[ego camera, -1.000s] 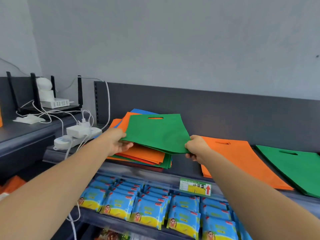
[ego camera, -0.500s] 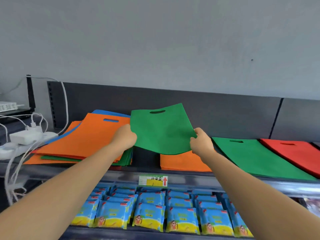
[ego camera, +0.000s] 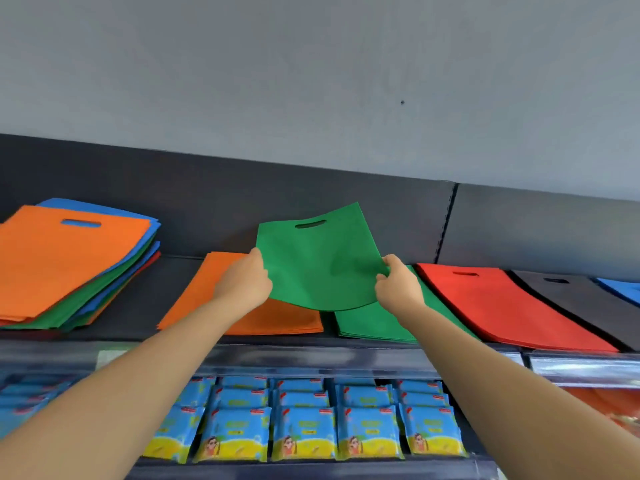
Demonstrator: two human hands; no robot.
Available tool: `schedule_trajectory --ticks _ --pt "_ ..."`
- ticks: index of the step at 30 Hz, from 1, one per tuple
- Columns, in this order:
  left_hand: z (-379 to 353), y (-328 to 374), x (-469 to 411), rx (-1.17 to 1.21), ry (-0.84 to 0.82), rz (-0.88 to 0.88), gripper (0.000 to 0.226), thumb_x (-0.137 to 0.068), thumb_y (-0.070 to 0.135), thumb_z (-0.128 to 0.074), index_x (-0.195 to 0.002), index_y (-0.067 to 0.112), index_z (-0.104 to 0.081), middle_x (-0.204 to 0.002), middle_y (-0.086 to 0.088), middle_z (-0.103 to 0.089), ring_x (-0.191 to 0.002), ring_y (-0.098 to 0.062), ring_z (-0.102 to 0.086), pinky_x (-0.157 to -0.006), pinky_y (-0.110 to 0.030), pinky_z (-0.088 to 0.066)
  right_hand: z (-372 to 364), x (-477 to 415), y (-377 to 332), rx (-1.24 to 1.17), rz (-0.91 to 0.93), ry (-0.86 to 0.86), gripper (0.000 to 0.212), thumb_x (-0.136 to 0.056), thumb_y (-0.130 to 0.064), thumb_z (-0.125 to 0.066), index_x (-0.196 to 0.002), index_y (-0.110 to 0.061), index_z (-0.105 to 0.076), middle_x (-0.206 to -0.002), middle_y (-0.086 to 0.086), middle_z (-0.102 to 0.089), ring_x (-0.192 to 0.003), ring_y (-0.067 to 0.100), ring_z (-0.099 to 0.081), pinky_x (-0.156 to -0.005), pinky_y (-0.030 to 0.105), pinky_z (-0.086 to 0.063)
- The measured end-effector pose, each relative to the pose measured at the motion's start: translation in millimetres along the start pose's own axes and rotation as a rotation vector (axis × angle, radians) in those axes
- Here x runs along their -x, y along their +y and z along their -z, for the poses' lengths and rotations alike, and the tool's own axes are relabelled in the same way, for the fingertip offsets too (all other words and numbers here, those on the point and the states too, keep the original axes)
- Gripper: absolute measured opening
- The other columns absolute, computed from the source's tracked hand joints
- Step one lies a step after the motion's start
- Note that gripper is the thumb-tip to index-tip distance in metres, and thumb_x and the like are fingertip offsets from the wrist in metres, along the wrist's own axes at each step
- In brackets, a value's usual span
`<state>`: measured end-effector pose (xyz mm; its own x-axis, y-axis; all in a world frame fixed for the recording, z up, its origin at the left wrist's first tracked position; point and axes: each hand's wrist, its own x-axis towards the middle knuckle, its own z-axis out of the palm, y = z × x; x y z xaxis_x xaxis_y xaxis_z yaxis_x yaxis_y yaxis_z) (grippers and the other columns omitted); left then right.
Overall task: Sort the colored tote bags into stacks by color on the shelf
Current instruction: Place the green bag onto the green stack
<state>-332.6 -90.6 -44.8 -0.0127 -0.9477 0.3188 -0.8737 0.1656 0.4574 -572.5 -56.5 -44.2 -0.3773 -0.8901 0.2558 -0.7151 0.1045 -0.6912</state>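
**Carrying one green bag toward its matching stack**

One shelf [ego camera: 173, 271] is seen. Its left end is taken by one unsorted pile [ego camera: 69, 265], in which orange, blue, green and red are mixed. Five sorted stacks are laid side by side toward the right end, kept apart by colour: orange stack [ego camera: 284, 320], green stack [ego camera: 374, 327], red stack [ego camera: 502, 306], black stack [ego camera: 581, 306] and blue stack [ego camera: 623, 289]. One green tote bag [ego camera: 322, 261] is held spread above the orange and green stacks, probably for square laying. Its side edges are pinched by two hands, the left hand [ego camera: 242, 285] and the right hand [ego camera: 398, 289].
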Motion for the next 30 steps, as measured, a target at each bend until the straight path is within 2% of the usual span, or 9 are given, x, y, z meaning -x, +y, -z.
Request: schedule_trajectory --ticks 2,4,9,14,17,22,26,28,30 --pt "-16 20 1 -0.016 0.014 -0.013 0.036 -0.098 0.011 -0.042 -0.134 0.010 -0.040 -0.105 -0.007 -0.060 -0.076 -0.019 -0.054 -0.058 -0.035 -0.043 12 -9 18 0.019 -0.001 0.008 0.044 -0.096 -0.009 -0.041 -0.139 -0.019 -0.039 -0.104 0.010 -0.060 -0.074 0.027 -0.057 -0.062 0.034 -0.046" --pt "-32 36 -1 -0.028 0.005 -0.034 0.039 -0.099 0.013 -0.043 -0.138 0.011 -0.038 -0.101 -0.004 -0.060 -0.071 -0.018 -0.056 -0.054 -0.034 -0.044 22 -17 36 0.029 -0.017 0.011 0.044 -0.095 -0.009 -0.041 -0.138 -0.018 -0.039 -0.113 0.012 -0.061 -0.077 0.029 -0.059 -0.065 0.037 -0.049" --pt "-62 69 -8 -0.033 -0.048 -0.086 0.026 -0.098 0.013 -0.044 -0.123 0.010 -0.051 -0.103 -0.002 -0.059 -0.086 -0.021 -0.062 -0.076 -0.043 -0.055 41 -35 77 0.073 -0.068 0.010 0.046 -0.094 -0.007 -0.042 -0.139 -0.016 -0.039 -0.100 0.009 -0.058 -0.075 0.028 -0.055 -0.061 0.031 -0.042" --pt "-91 86 -16 -0.089 -0.116 -0.158 0.013 -0.097 0.012 -0.044 -0.098 0.025 -0.041 -0.075 0.013 -0.035 -0.085 -0.020 -0.057 -0.075 -0.039 -0.052 51 -41 103 0.119 -0.146 -0.032 0.046 -0.093 -0.008 -0.040 -0.139 -0.014 -0.038 -0.103 0.011 -0.057 -0.080 0.029 -0.055 -0.063 0.029 -0.041" --pt "-103 89 -20 -0.104 -0.162 -0.170 0.017 -0.095 0.010 -0.044 -0.096 0.026 -0.037 -0.092 0.008 -0.041 -0.082 -0.016 -0.047 -0.071 -0.035 -0.045 57 -45 111 0.159 -0.182 -0.072 0.043 -0.089 -0.005 -0.039 -0.131 -0.010 -0.042 -0.101 0.011 -0.056 -0.085 0.030 -0.056 -0.065 0.031 -0.043" --pt "-106 94 -22 -0.130 -0.229 -0.146 0.019 -0.095 0.013 -0.044 -0.110 0.019 -0.055 -0.099 0.003 -0.045 -0.083 -0.019 -0.061 -0.077 -0.040 -0.054 67 -45 118 0.252 -0.237 -0.134 0.022 -0.088 -0.004 -0.040 -0.109 -0.006 -0.044 -0.085 0.007 -0.049 -0.081 0.028 -0.050 -0.063 0.031 -0.040" --pt "-107 94 -20 -0.223 -0.287 -0.106 0.031 -0.096 0.023 -0.045 -0.124 0.013 -0.054 -0.102 0.001 -0.052 -0.082 -0.018 -0.061 -0.072 -0.034 -0.052 73 -43 121 0.330 -0.230 -0.200 0.022 -0.089 -0.006 -0.039 -0.111 -0.006 -0.042 -0.087 0.008 -0.050 -0.080 0.027 -0.052 -0.058 0.030 -0.039" --pt "-107 94 -17 -0.270 -0.319 -0.103 0.027 -0.094 0.025 -0.045 -0.115 0.014 -0.057 -0.095 0.004 -0.048 -0.079 -0.017 -0.055 -0.066 -0.031 -0.046 74 -43 123 0.385 -0.213 -0.229 0.017 -0.087 -0.006 -0.039 -0.103 -0.007 -0.044 -0.084 0.007 -0.051 -0.073 0.024 -0.052 -0.055 0.028 -0.040" --pt "-108 94 -14 -0.314 -0.343 -0.096 0.008 -0.091 0.023 -0.045 -0.090 0.021 -0.053 -0.088 0.004 -0.047 -0.074 -0.017 -0.052 -0.059 -0.029 -0.039 75 -42 124 0.468 -0.190 -0.250 0.007 -0.086 -0.006 -0.041 -0.091 -0.009 -0.046 -0.078 0.004 -0.050 -0.071 0.023 -0.052 -0.056 0.028 -0.041"
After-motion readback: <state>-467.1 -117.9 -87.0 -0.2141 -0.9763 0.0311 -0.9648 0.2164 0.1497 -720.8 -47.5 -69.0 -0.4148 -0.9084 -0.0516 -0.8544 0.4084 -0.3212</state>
